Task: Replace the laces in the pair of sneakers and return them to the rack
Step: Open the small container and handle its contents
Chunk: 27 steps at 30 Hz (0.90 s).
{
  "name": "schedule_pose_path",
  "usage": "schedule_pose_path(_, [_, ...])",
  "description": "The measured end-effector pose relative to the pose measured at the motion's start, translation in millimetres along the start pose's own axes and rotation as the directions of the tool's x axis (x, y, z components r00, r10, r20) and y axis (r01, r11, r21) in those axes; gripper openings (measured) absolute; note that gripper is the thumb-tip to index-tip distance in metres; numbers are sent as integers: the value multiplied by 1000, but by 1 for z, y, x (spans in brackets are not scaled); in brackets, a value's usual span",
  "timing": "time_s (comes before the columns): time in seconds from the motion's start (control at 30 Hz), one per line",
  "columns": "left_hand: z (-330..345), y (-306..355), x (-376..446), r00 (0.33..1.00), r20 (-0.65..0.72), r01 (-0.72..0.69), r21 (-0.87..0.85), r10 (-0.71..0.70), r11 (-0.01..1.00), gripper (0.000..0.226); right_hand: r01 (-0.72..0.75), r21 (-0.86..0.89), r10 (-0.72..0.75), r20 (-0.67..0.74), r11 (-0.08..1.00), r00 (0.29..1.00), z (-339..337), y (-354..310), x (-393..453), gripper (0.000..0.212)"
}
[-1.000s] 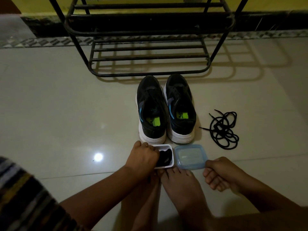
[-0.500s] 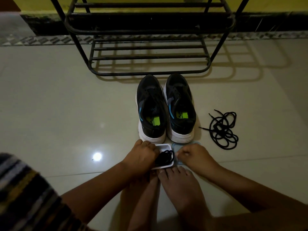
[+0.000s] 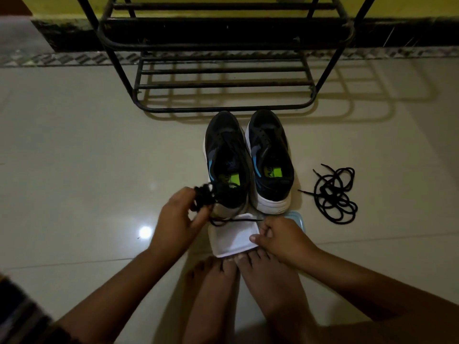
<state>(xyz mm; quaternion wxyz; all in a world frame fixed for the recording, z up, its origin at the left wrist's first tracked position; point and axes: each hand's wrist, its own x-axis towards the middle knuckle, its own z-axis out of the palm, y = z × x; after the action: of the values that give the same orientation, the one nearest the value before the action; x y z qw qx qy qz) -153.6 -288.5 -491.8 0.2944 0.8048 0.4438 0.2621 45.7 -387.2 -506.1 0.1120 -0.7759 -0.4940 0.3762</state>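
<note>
Two black sneakers with white soles stand side by side on the floor, the left sneaker (image 3: 227,155) and the right sneaker (image 3: 269,157), both without laces. My left hand (image 3: 177,222) holds a bundle of black laces (image 3: 203,197) lifted just above a white container (image 3: 232,238). One lace end trails across the container's rim. My right hand (image 3: 280,238) grips the container's right edge. A second tangle of black laces (image 3: 334,193) lies loose on the floor to the right of the sneakers.
A black metal shoe rack (image 3: 223,78) stands right behind the sneakers against a yellow wall. A blue lid (image 3: 296,217) lies partly hidden behind my right hand. My bare feet (image 3: 248,281) touch the container's near edge. Glossy pale tiles surround everything.
My right hand moved left from the floor onto the container's edge, covering the blue lid. My left hand lifted the black laces out of the container, which has tilted.
</note>
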Motion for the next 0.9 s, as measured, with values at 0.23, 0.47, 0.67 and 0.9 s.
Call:
schedule_pose_path(0.23, [-31,-45,23,977,-85,211,389,-193,897,17,-55,-6,55,16,998,998,1,4,0,32])
schedule_pose_path(0.47, [-13,-54,21,909,171,204,612,-379,764,24,-60,-9,60,31,998,998,1,7,-4,33])
schedule_pose_path(0.67, [-16,-31,7,936,83,228,597,-342,769,71,-69,21,71,-118,997,990,-25,14,-6,30])
schedule_pose_path(0.9, [6,2,-18,980,154,36,475,-123,879,55,-245,-273,142,-347,930,927,-93,59,26,85])
